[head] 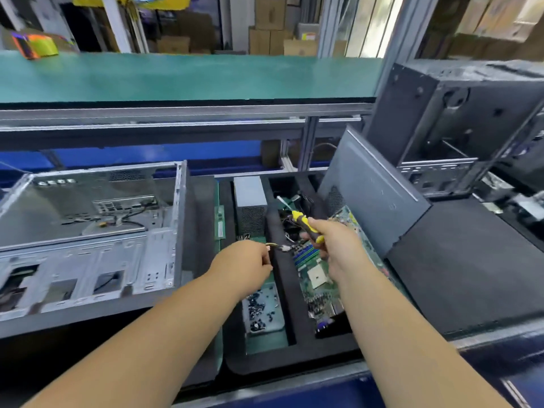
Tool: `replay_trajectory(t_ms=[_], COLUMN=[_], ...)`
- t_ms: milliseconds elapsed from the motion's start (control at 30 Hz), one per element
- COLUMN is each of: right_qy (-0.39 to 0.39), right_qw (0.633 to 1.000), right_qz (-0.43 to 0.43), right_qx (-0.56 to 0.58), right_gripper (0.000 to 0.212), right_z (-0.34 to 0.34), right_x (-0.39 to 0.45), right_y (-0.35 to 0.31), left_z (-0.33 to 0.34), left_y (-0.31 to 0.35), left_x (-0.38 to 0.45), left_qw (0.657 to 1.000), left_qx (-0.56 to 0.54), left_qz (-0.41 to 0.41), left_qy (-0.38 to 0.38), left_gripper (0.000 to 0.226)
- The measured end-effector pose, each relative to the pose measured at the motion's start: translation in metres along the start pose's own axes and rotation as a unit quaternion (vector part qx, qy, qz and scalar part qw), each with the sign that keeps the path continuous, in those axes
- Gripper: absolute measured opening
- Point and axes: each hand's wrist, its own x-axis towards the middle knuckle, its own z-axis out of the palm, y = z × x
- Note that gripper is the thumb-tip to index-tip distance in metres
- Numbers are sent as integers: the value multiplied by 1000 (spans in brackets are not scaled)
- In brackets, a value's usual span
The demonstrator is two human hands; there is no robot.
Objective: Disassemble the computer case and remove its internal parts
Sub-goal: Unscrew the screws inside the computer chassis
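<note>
An open, stripped computer case (pixel 88 231) lies on its side at the left, with loose black cables inside. A black foam tray (pixel 279 290) in the middle holds a green motherboard (pixel 318 278), a grey power supply (pixel 250 201) and a pocket of small dark screws (pixel 262 310). My right hand (pixel 332 245) grips a yellow-and-black screwdriver (pixel 303 222) above the motherboard, tip pointing up and left. My left hand (pixel 247 263) pinches a thin cable with a small connector (pixel 275 246) over the tray's divider.
A dark grey side panel (pixel 374 189) leans against the tray's right side. Another black case (pixel 453 122) stands at the right rear on a dark mat (pixel 471 275). A green conveyor belt (pixel 176 75) runs across behind a metal rail. A RAM stick (pixel 219 222) lies in a left slot.
</note>
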Motion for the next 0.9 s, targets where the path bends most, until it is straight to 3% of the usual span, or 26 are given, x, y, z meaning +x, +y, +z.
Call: replay_trajectory(t_ms=[167,300,567,700,900], right_qy=[-77,-76,-131,-128,-109], right_qw=[996,982,875,840,815], right_qz=[-21,-39,9,32,34], right_qx=[-40,-166,-466,-526,-567], right_gripper=[10,11,14,12,17], right_z=[-12,-16,-10,-4,-1], right_x=[11,16,28,34,39], right_y=[18,34,70,86,102], left_z=[19,27,36,36,35], left_y=[3,-2,-8,-10,-11], left_x=[4,4,3,3,3], left_qw=[999,999,996,994,994], left_qx=[21,-1,-76,-92,-96], left_qz=[-22,-34,-45,-46,-40], left_qy=[-31,-33,24,28,35], left_gripper=[22,27,23,21,20])
